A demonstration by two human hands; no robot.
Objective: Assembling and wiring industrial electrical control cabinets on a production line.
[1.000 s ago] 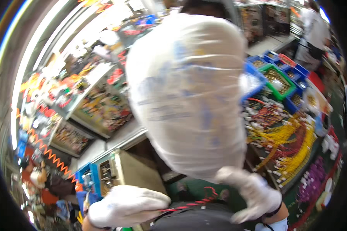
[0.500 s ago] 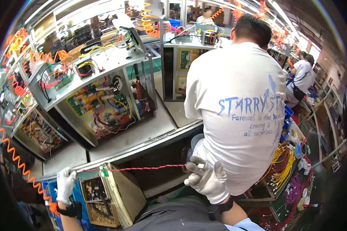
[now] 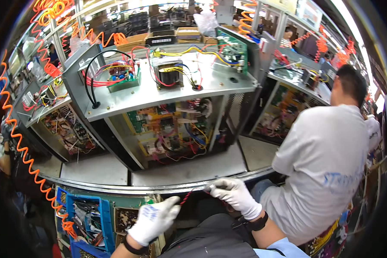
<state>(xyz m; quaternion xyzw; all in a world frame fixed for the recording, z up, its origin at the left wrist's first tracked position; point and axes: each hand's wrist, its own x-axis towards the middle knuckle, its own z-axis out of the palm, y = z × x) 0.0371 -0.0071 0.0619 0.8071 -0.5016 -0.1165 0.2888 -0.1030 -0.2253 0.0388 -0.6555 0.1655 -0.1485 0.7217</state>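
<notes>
pinching a twisted red-and-black wire (image 3: pixel 186 198) between gloved left hand (image 3: pixel 155 218) and right hand (image 3: pixel 236 198), held apart; flanked at left by a blue bin (image 3: pixel 109 219) of tools (image 3: pixel 89 221); facing a metal cabinet (image 3: pixel 217 85) packed with circuit boards (image 3: pixel 135 122) and wiring (image 3: pixel 200 133).

Over last half second, brought left hand (image 3: pixel 155 218) inward from far left, much nearer right hand (image 3: pixel 235 197). Reduced visible stretch of red-black twisted wire (image 3: pixel 186 198) from long, nearly level run to short slanting piece between both. Drew right hand's fingers from spread to pinched. Swung view leftward: carried open cabinet (image 3: pixel 133 101) from left toward middle, pushed white-shirted co-worker (image 3: pixel 320 159) from centre to right, hid most of yellow wire bundle (image 3: pixel 324 238) behind co-worker.
</notes>
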